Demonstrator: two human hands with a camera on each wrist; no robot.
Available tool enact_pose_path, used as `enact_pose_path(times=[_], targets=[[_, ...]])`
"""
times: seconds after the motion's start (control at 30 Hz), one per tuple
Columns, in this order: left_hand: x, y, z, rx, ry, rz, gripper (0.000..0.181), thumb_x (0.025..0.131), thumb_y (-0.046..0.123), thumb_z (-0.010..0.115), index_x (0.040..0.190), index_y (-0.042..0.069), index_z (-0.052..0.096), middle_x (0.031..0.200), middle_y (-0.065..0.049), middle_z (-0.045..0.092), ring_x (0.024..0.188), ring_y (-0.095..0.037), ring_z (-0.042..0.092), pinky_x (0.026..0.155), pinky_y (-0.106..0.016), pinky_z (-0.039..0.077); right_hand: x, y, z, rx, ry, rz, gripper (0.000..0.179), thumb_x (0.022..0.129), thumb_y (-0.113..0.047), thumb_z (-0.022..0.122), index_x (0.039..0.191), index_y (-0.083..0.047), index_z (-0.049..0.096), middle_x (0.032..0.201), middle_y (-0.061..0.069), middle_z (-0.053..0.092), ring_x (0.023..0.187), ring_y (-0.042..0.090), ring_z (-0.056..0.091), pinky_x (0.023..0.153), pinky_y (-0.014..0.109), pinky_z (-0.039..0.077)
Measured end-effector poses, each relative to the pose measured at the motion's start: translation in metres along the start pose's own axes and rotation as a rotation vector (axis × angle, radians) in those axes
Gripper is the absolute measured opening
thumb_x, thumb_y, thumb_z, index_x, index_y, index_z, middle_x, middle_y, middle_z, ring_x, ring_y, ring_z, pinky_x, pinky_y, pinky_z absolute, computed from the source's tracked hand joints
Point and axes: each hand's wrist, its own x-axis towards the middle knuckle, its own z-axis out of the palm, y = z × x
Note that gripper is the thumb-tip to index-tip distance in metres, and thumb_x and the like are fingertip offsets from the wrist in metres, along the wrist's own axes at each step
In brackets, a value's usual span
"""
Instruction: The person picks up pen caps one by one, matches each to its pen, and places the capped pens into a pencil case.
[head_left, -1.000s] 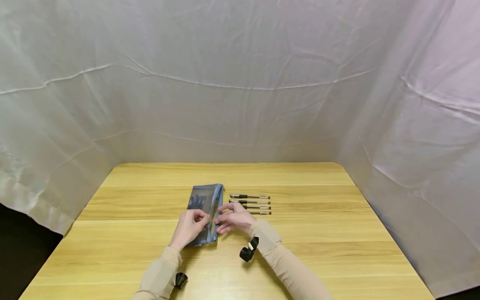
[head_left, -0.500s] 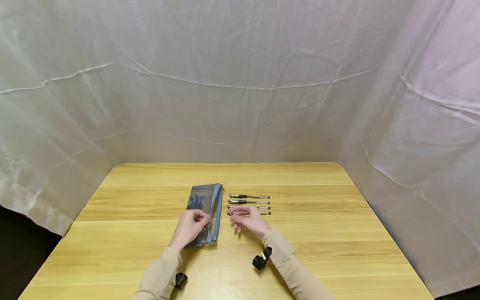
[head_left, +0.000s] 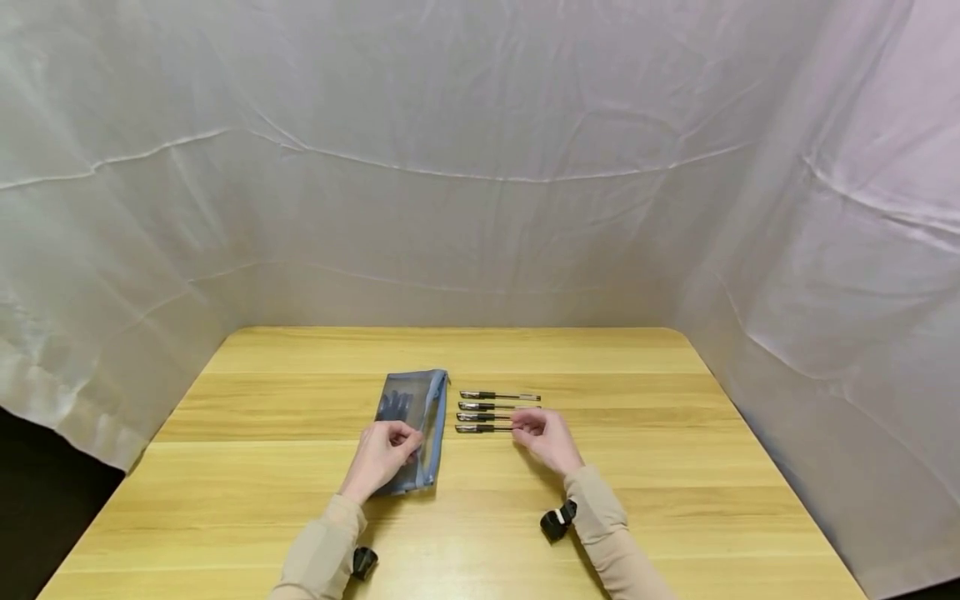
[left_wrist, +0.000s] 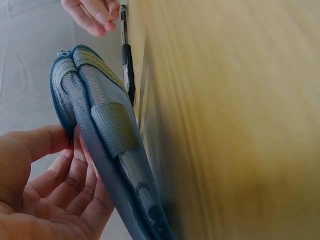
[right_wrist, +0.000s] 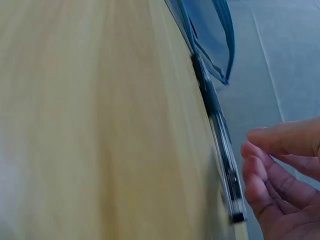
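A blue mesh zip pouch lies left of centre in the head view, its zip side parted and facing the pens. My left hand pinches the near zip edge between thumb and fingers. In the left wrist view that edge of the pouch stands raised. Several black gel pens lie in a row to the right of the pouch, caps toward it. My right hand is over the right ends of the nearest pens. In the right wrist view its bent fingers are beside a pen, with a gap between.
The wooden table spreads around the pouch and pens. Pale grey cloth hangs behind it and along both sides. Small black wrist cameras hang under the two sleeves.
My right hand has drawn away from the pouch's zip side and moved right, over the pens to their far ends. The left hand has kept its pinch on the pouch.
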Motion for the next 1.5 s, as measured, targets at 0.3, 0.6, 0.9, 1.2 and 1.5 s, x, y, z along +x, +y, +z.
enact_pose_path(times=[0.3, 0.6, 0.9, 1.2, 1.5], targets=[[0.001, 0.0, 0.0, 0.0, 0.0, -0.004, 0.012, 0.092, 0.009, 0.07, 0.083, 0.005, 0.076, 0.068, -0.002, 0.071, 0.059, -0.01, 0.064, 0.057, -0.022, 0.05, 0.001, 0.003, -0.013, -0.074, -0.006, 0.037, 0.022, 0.082, 0.003, 0.075, 0.104, -0.001, 0.076, 0.087, 0.008, 0.074, 0.068, 0.009, 0.052, 0.062, 0.019, 0.043], [0.001, -0.002, 0.001, 0.012, 0.007, 0.008, 0.012, 0.092, 0.009, 0.07, 0.082, 0.005, 0.076, 0.067, -0.002, 0.07, 0.059, -0.01, 0.063, 0.057, -0.022, 0.049, 0.002, 0.004, -0.013, -0.072, 0.002, 0.051, 0.019, 0.082, 0.003, 0.075, 0.1, -0.002, 0.077, 0.085, 0.008, 0.073, 0.068, 0.008, 0.053, 0.063, 0.02, 0.044], [0.001, -0.003, 0.001, 0.013, 0.003, -0.004, 0.012, 0.092, 0.01, 0.07, 0.082, 0.005, 0.076, 0.066, -0.002, 0.07, 0.058, -0.012, 0.064, 0.057, -0.022, 0.049, 0.005, 0.006, -0.01, -0.077, 0.007, 0.046, 0.018, 0.081, 0.003, 0.077, 0.098, -0.003, 0.077, 0.099, 0.011, 0.076, 0.071, 0.01, 0.055, 0.065, 0.02, 0.045], [-0.001, -0.001, 0.0, 0.006, -0.001, -0.014, 0.012, 0.092, 0.01, 0.07, 0.083, 0.005, 0.076, 0.067, -0.002, 0.07, 0.059, -0.013, 0.065, 0.059, -0.023, 0.051, 0.008, 0.007, -0.009, -0.1, 0.009, 0.004, 0.017, 0.08, 0.006, 0.076, 0.095, -0.003, 0.077, 0.095, 0.011, 0.077, 0.071, 0.01, 0.055, 0.065, 0.02, 0.045], [0.0, -0.001, 0.001, 0.009, 0.004, -0.017, 0.012, 0.092, 0.009, 0.07, 0.082, 0.005, 0.075, 0.067, -0.002, 0.07, 0.058, -0.011, 0.064, 0.058, -0.022, 0.05, 0.01, 0.008, -0.01, -0.157, 0.005, -0.006, 0.019, 0.079, 0.008, 0.075, 0.093, -0.005, 0.077, 0.091, 0.008, 0.077, 0.068, 0.01, 0.055, 0.064, 0.021, 0.045]])
